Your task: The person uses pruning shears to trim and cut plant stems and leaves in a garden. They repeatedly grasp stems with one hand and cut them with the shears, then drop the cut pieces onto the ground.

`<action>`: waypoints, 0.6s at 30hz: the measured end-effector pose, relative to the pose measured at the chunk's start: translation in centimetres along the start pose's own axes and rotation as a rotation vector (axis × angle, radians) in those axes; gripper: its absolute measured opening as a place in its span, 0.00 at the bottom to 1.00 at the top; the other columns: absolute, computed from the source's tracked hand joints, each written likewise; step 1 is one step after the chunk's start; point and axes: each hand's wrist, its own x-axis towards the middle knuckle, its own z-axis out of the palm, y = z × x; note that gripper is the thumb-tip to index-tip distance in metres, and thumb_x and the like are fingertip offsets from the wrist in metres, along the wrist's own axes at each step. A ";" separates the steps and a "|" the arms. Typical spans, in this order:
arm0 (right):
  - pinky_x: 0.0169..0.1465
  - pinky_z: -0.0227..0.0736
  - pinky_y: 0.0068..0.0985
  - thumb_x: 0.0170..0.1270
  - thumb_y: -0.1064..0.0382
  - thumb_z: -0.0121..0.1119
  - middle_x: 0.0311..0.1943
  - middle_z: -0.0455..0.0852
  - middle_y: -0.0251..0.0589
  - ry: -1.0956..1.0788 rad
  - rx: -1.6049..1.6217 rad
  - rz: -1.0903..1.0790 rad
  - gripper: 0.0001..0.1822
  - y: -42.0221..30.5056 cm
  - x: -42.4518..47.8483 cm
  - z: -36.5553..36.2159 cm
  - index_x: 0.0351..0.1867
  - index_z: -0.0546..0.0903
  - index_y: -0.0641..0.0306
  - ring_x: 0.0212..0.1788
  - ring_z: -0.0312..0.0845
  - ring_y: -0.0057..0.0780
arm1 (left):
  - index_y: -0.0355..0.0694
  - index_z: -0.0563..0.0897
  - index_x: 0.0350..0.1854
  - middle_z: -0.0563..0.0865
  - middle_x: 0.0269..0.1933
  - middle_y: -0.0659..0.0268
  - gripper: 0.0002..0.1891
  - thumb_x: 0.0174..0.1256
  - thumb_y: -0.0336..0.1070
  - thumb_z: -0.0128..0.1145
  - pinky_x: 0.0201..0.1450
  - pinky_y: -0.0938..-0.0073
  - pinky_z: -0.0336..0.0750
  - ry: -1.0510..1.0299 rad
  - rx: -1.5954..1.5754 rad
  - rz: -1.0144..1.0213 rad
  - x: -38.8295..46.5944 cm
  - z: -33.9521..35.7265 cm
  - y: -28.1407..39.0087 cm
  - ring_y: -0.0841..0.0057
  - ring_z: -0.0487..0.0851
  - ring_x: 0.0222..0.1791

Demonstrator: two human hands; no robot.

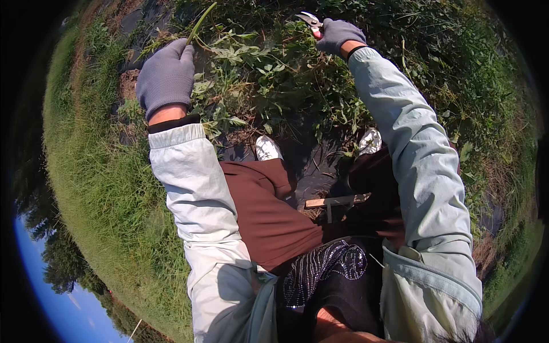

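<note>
My left hand [167,75], in a grey knit glove, pinches a thick green plant stem [200,23] between thumb and fingers at the upper left. The stem's free end points up and to the right. A matching glove covers my right hand [341,36], which grips a pair of pruning shears [312,25] with red handles. Their metal blades point left, over the foliage, and look slightly parted. Between the two hands spreads a tangle of leafy green vines [257,64], with some dry, brownish stalks among them.
Black ground-cover sheeting [311,158] lies under the vines and around my white shoes [268,148]. A wooden piece [336,200] on a thin support stands low between my legs. Tall grass [116,184] grows along the left side. Denser foliage [450,51] fills the right.
</note>
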 end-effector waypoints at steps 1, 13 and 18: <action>0.49 0.78 0.42 0.53 0.50 0.64 0.45 0.87 0.48 0.004 -0.053 0.010 0.26 -0.4 1.1 1.4 0.53 0.79 0.56 0.48 0.84 0.46 | 0.61 0.85 0.53 0.90 0.44 0.67 0.15 0.70 0.53 0.52 0.49 0.62 0.78 0.018 -0.035 0.020 0.0 0.0 -0.5 0.66 0.87 0.46; 0.47 0.80 0.44 0.63 0.56 0.59 0.46 0.88 0.44 -0.602 -0.209 0.047 0.18 4.4 -6.1 15.4 0.51 0.84 0.60 0.48 0.85 0.42 | 0.60 0.85 0.52 0.90 0.41 0.66 0.15 0.70 0.52 0.52 0.47 0.62 0.78 -0.062 -0.112 0.115 0.9 1.5 -0.6 0.64 0.87 0.44; 0.45 0.81 0.44 0.60 0.53 0.62 0.43 0.88 0.50 -0.657 -0.284 -0.104 0.19 4.1 -10.7 14.4 0.47 0.84 0.62 0.47 0.86 0.44 | 0.55 0.84 0.56 0.89 0.46 0.64 0.18 0.69 0.53 0.55 0.53 0.69 0.76 -0.139 -0.021 0.112 -0.1 0.9 1.6 0.67 0.87 0.46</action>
